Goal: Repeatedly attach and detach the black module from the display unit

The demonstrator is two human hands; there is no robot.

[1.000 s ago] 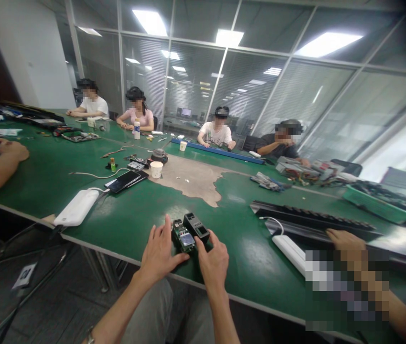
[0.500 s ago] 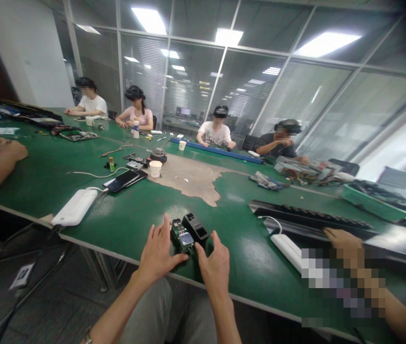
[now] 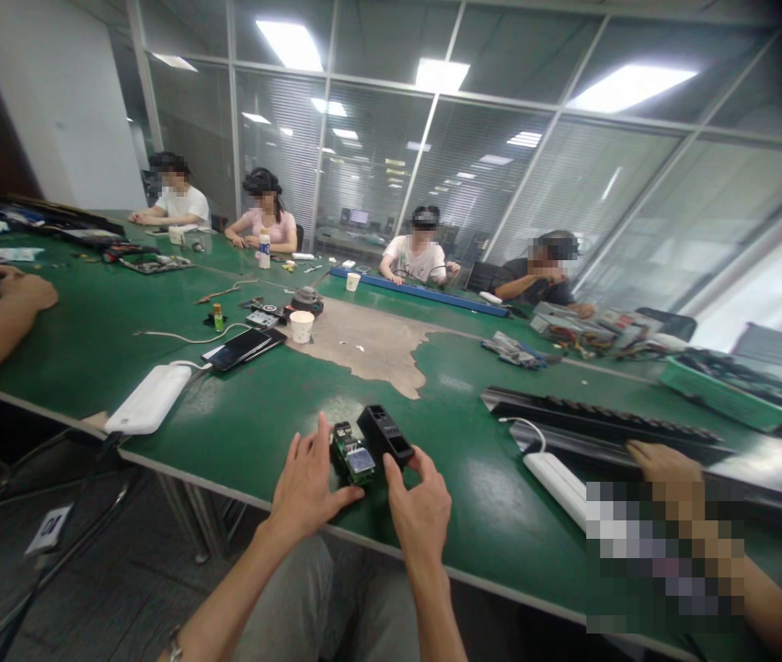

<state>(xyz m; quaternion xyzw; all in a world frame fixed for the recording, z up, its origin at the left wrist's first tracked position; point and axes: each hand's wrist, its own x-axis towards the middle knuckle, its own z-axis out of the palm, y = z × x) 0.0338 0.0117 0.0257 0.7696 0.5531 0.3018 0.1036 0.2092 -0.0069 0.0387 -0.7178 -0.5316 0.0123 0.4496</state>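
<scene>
On the green table (image 3: 294,391) in front of me, a small green circuit board (image 3: 353,455) with a silvery metal block lies beside a black plastic casing (image 3: 385,434) with rectangular openings. My left hand (image 3: 304,487) is open at the board's left, fingers spread and thumb stretched out below its near end. Between the thumb and fingers of my right hand (image 3: 420,501) is the near end of the casing. A narrow gap separates casing and board.
A white power bank (image 3: 149,400) with a cable and phone (image 3: 239,349) lies left. Further off stands a paper cup (image 3: 301,327). At right are black metal strips (image 3: 598,414), another white power bank (image 3: 555,487) and a co-worker's hand (image 3: 667,469). Several people sit across the table.
My right hand has closed on the near end of the black casing and shifted right with it, widening the gap to the circuit board. My left hand stays almost still.
</scene>
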